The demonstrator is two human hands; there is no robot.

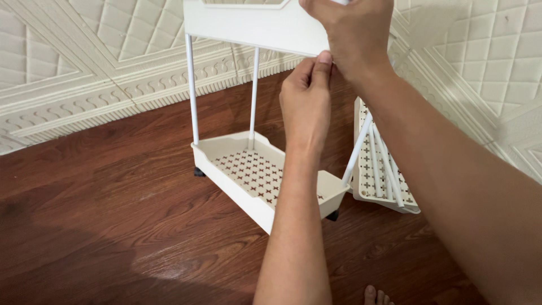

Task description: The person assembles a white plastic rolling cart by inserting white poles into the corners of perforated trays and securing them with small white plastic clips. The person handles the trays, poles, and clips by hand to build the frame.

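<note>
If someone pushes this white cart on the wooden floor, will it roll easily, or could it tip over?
The white cart probably rolls readily: dark casters show under its bottom tray, on smooth wood. It looks narrow and tall on thin poles, so a sideways push might tip it. The perforated plastic suggests it is light. Both the left hand and right hand are on the upper tray.

Dark reddish wood-grain floor (113,214) under us, white slim cart (265,175) standing on it on little black wheels (199,171), spare perforated tray (384,164) propped by the wall with loose white poles (384,164) on it — our toes (377,296) at the bottom edge
</note>
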